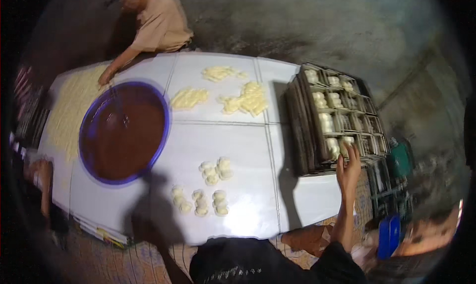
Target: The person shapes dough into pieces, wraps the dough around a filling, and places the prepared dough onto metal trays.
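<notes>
My right hand (348, 157), fingers apart and slightly curled, is at the near edge of a stack of dark metal gridded trays (307, 125), its fingertips touching or just over a pale dough piece (332, 146) in a compartment. Several other compartments hold similar twisted pieces; others show no dough. My left forearm (166, 256) hangs in shadow at the table's near edge; I cannot make out its hand. More twisted dough pieces (210, 173) lie on the white tiled tabletop (248, 150), with flattish pale yellow piles (243, 98) farther back.
A large purple basin (124, 132) of brown liquid sits left, beside spread pale strands (64, 110). Another person (158, 23) bends over the far left, a hand by the basin. Another person's arm (43, 185) is at the left edge. A blue container (388, 237) and green object (399, 157) sit low right.
</notes>
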`<state>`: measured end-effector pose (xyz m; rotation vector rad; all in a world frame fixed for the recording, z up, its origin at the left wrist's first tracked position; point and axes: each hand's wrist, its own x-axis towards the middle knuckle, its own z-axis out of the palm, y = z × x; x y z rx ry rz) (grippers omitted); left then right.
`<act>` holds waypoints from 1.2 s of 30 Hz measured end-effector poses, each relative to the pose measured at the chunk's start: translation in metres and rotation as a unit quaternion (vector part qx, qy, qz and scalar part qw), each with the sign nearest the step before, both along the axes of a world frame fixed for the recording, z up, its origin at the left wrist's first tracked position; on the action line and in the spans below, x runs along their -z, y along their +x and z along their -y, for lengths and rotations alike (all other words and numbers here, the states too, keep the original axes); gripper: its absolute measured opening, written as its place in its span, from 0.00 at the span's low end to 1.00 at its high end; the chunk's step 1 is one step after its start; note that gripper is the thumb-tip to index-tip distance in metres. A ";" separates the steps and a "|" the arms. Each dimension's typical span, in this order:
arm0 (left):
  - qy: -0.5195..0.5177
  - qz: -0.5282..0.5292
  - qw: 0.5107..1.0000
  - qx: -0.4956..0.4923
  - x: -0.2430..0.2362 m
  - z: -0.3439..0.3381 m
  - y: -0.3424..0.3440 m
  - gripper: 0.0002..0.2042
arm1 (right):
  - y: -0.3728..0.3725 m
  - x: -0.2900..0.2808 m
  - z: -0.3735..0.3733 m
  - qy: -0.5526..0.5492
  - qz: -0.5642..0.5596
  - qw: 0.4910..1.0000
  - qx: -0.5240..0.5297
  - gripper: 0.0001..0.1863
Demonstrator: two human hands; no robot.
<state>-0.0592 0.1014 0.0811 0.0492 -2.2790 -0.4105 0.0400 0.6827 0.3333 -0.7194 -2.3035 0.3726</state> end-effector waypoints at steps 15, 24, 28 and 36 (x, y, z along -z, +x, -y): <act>-0.028 0.026 0.997 -0.063 0.020 0.004 -0.003 0.17 | -0.074 0.224 0.239 -0.133 0.223 0.845 -0.467 0.17; -0.023 0.024 0.997 -0.063 0.006 -0.009 -0.002 0.19 | -0.031 0.024 0.021 -0.362 -0.027 0.785 -0.501 0.50; -0.020 0.026 0.998 -0.062 0.002 -0.010 -0.003 0.19 | -0.035 -0.049 -0.104 -0.365 -0.049 0.846 -0.387 0.55; -0.002 0.069 0.997 -0.042 0.018 0.011 -0.001 0.21 | -0.091 -0.002 -0.221 -0.157 0.076 0.969 -0.174 0.55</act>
